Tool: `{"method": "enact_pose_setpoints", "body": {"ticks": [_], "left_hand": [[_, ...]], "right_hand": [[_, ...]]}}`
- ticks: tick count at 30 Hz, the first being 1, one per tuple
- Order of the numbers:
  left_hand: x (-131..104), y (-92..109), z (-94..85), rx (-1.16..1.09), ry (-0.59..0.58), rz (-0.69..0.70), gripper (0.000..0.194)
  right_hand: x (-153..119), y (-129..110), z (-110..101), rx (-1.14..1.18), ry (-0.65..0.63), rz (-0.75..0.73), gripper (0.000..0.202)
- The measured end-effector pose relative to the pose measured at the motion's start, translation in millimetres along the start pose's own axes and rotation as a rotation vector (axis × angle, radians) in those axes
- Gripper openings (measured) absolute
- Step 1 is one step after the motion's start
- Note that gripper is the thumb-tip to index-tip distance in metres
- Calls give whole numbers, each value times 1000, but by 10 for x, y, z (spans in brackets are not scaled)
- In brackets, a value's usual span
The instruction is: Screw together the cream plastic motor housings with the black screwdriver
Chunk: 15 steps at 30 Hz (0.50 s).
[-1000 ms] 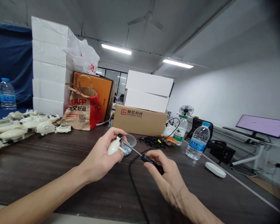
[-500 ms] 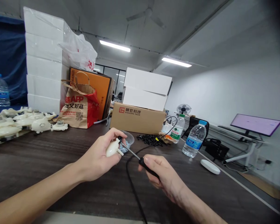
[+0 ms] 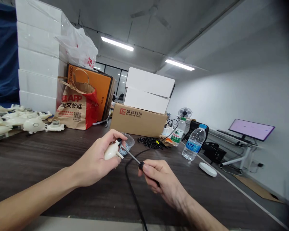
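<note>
Head camera view: two bare forearms are seen reaching out over a dark wood-grain worktop (image 3: 50, 160). A small cream plastic part (image 3: 111, 150) is gripped in the left hand (image 3: 96, 163), whose fingers are curled closed around it, and it is held raised above the worktop near the front edge, apparently so that it is steadied against the tool. A slim screwdriver (image 3: 135, 159) is held in the right hand (image 3: 162, 184); the fingers are wrapped shut around its black handle, and the metal shaft is angled up and left so that its tip meets the part. A black cable (image 3: 132, 192) is seen running between the hands toward the front edge. Just behind the part, a clear plastic cup (image 3: 129, 140) is set within easy reach. Further cream parts (image 3: 31, 123) are laid out along the left edge. A water bottle (image 3: 192, 142) is stood toward the right edge, and a cardboard box (image 3: 138, 120) sits along the far edge.
</note>
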<state>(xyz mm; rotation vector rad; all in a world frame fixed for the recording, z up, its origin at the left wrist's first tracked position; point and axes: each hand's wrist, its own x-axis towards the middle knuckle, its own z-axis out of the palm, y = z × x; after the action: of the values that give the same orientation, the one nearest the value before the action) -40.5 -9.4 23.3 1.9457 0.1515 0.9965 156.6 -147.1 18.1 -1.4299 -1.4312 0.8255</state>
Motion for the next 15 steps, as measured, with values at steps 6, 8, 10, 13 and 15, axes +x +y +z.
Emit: {"method": "enact_pose_setpoints", "body": {"ticks": [6, 8, 10, 13, 15], "left_hand": [[1, 69, 87, -213, 87, -79, 42], [-7, 85, 98, -229, 88, -87, 42], [-19, 91, 94, -202, 64, -81, 43], [-38, 96, 76, -127, 40, -80, 44], [-47, 102, 67, -83, 29, -81, 43]], "right_hand": [[-45, -28, 18, -602, 324, -409, 12], [-67, -8, -1, -793, 386, -563, 10], [-85, 15, -23, -889, 381, -620, 15], [-103, 14, -40, -871, 347, -547, 23], [-102, -16, -47, -741, 290, -414, 31]]}}
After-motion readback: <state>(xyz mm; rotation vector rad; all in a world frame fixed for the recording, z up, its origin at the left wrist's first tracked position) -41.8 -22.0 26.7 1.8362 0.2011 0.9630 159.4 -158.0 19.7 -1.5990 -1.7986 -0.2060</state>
